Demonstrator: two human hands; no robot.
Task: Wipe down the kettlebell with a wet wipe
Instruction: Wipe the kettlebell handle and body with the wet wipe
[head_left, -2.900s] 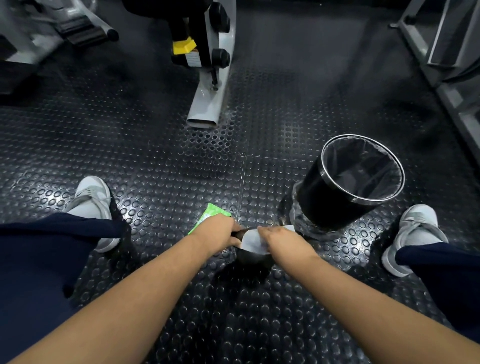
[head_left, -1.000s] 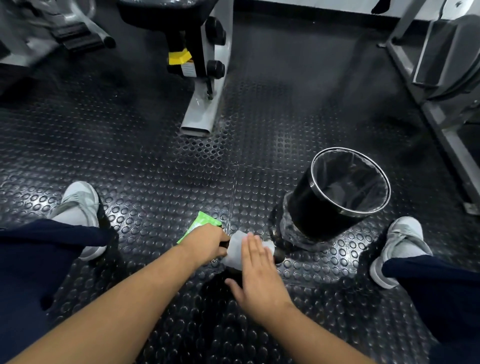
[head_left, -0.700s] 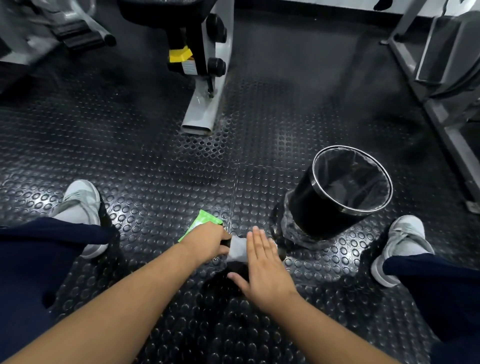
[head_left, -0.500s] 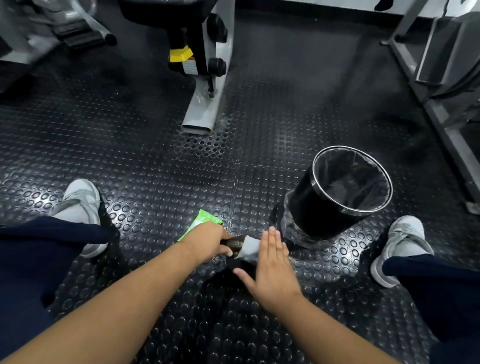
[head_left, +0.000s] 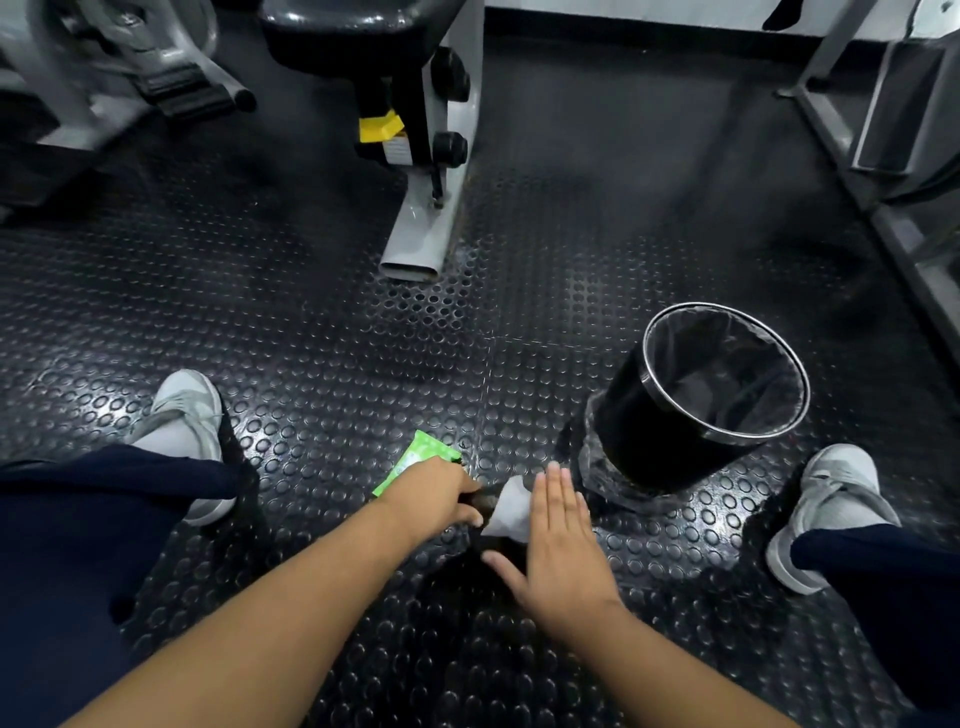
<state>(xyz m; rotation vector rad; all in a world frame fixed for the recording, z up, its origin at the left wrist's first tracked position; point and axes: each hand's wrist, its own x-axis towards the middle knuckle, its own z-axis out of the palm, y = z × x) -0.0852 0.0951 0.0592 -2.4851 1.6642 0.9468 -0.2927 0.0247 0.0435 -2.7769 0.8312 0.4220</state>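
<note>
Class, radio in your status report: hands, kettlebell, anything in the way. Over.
Left hand grips kettlebell handle. Right hand flat, pressing wet wipe onto kettlebell. Bin close on the right, green wipes pack beside left hand; neither blocking.

Dark kettlebell (head_left: 480, 503) low on the studded floor (head_left: 322, 364), white wet wipe (head_left: 511, 512) across its top
</note>
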